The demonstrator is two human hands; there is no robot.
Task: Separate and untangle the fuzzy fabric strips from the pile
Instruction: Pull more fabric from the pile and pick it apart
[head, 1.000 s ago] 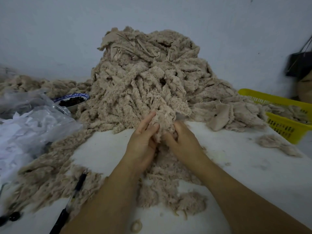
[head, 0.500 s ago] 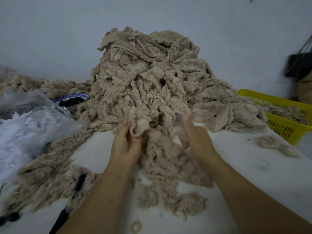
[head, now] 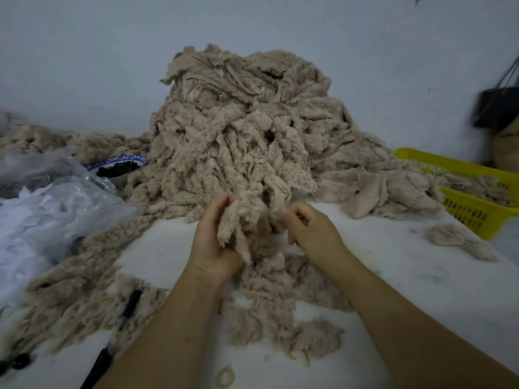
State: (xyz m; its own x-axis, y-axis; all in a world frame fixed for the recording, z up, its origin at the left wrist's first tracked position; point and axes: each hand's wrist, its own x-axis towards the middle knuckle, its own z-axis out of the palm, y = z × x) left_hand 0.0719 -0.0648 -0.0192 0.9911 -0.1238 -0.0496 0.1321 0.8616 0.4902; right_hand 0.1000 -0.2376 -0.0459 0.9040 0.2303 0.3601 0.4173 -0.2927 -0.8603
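A tall pile of beige fuzzy fabric strips [head: 241, 130] rises against the wall at the middle of the white table [head: 393, 276]. My left hand [head: 213, 242] grips a bunch of strips [head: 238, 220] at the pile's front foot, palm turned up. Close beside it, my right hand [head: 311, 231] has its fingers curled and pinches the edge of the same tangle. Loose strips [head: 278, 290] trail down from my hands towards me across the table.
A yellow plastic basket [head: 474, 211] with fabric stands at the right edge. Crumpled plastic bags [head: 47, 209] and a patterned bowl [head: 118, 167] lie at the left. A pen [head: 120, 327] lies on scraps at the front left, a rubber band [head: 224, 377] near the front edge.
Both hands drew closer together and lower at the pile's foot. My left hand gathered a thicker bunch into its palm; my right hand's fingers curled in from a straighter pose.
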